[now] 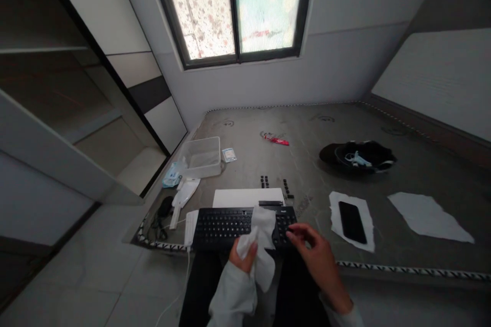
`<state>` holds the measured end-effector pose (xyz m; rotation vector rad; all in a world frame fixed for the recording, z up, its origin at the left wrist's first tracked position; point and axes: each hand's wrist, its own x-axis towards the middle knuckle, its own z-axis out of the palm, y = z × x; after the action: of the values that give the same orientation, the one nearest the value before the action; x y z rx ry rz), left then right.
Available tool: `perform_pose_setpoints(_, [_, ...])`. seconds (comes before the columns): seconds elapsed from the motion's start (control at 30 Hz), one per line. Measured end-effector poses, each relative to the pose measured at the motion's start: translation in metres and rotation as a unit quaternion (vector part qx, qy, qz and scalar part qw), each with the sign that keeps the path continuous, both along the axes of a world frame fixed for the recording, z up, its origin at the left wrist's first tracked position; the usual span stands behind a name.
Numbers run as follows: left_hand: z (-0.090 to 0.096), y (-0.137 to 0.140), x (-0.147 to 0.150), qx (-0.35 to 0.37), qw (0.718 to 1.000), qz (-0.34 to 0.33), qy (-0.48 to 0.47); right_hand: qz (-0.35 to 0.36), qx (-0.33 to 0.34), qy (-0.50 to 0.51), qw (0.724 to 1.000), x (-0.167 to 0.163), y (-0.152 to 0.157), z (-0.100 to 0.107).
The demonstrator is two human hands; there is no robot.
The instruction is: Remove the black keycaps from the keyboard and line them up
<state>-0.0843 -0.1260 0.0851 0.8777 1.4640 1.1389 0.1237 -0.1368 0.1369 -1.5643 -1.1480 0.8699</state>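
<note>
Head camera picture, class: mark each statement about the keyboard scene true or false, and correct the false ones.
1. The left hand holds a white cloth. True.
2. The right hand grips the phone. False: its fingers are at the right end of the black keyboard; the phone lies apart on white paper.
3. The clear plastic tub lies beyond the keyboard, to its left. True.
4. The red wrapper lies inside the tub. False: it lies on the mat.
</note>
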Motion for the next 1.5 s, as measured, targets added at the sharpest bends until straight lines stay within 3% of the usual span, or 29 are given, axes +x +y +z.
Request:
perform_pose_setpoints(0.07, [0.015, -0.002, 0.003, -0.066, 0.993, 0.013, -0.092, 0.005, -0.011, 0.023, 1.000, -0.015, -0.025, 0.005])
perform_pose_setpoints(0.17, [0.037, -0.011, 0.004, -0.032, 0.987, 0.012, -0.160, 0.019, -0.014, 0.043, 0.999, -0.034, -0.053, 0.014])
perform_pose_setpoints(0.33, [0.078, -0.039, 0.006, 0.104, 0.992, -0.055, -0.050, 0.036, 0.009, 0.037, 0.999, -0.056, -0.079, 0.037])
perform_pose_setpoints(0.47, [0.100, -0.063, 0.004, 0.169, 0.970, -0.173, -0.038, 0.043, 0.033, 0.039, 0.998, -0.064, -0.089, 0.050])
perform_pose_setpoints(0.57, [0.100, -0.074, 0.000, 0.184, 0.953, -0.232, -0.062, 0.040, 0.041, 0.064, 0.996, -0.067, -0.094, 0.055])
perform_pose_setpoints(0.77, [0.087, -0.082, 0.000, 0.268, 0.939, -0.168, 0.136, 0.028, 0.037, 0.110, 0.993, -0.072, -0.104, 0.056])
perform_pose_setpoints(1.0, [0.090, -0.083, -0.013, 0.198, 0.937, -0.212, 0.194, 0.104, 0.054, 0.049, 0.992, -0.065, -0.119, 0.050])
perform_pose_setpoints(1.13, [0.089, -0.084, -0.017, 0.157, 0.931, -0.207, 0.255, 0.027, 0.082, -0.024, 0.996, -0.054, -0.124, 0.050])
perform_pose_setpoints(1.23, [0.087, -0.088, -0.012, 0.125, 0.931, -0.231, 0.254, -0.016, 0.117, -0.071, 0.990, -0.049, -0.123, 0.051])
perform_pose_setpoints(1.33, [0.093, -0.094, -0.006, 0.133, 0.929, -0.268, 0.219, 0.023, 0.139, -0.070, 0.988, -0.049, -0.121, 0.050])
perform_pose_setpoints(1.5, [0.107, -0.096, -0.003, 0.163, 0.935, -0.265, 0.167, 0.101, 0.065, -0.009, 0.993, -0.052, -0.120, 0.042])
